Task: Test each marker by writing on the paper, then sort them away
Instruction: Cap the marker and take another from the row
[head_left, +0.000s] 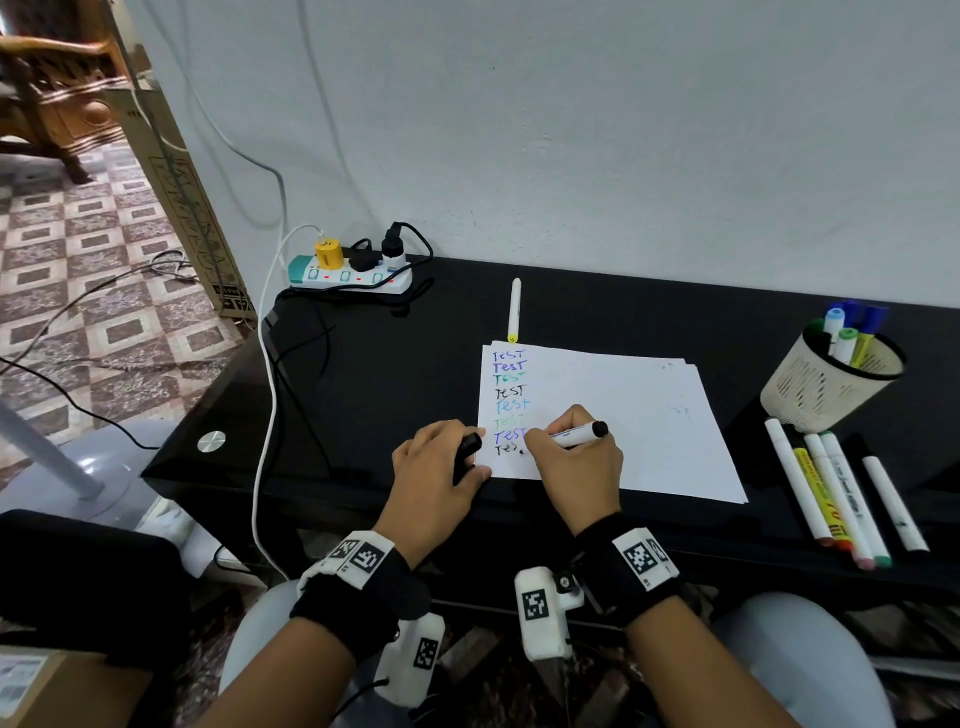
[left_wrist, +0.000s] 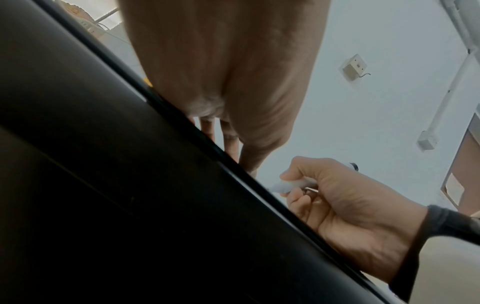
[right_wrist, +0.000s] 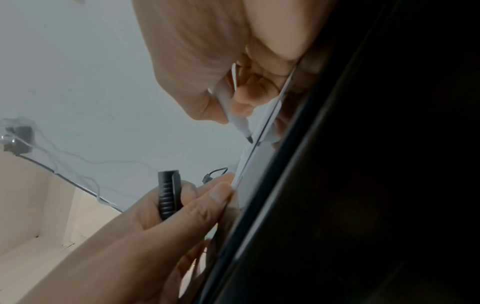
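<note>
White paper (head_left: 623, 415) lies on the black table (head_left: 395, 364), with several coloured "Test" words down its left side. My right hand (head_left: 574, 460) grips a white marker with a black end (head_left: 579, 434); its tip (right_wrist: 249, 139) touches the paper at an unfinished black word. My left hand (head_left: 436, 467) holds the black cap (head_left: 467, 452), seen ribbed in the right wrist view (right_wrist: 169, 194), and rests at the paper's left edge. A yellow-tipped marker (head_left: 514, 312) lies beyond the paper. Several markers (head_left: 841, 493) lie at the right.
A mesh cup (head_left: 831, 384) holding several markers stands at the right rear. A power strip (head_left: 353, 273) with plugs and cables sits at the table's back left corner. A white cable (head_left: 262, 415) hangs over the left edge. The wall rises behind the table.
</note>
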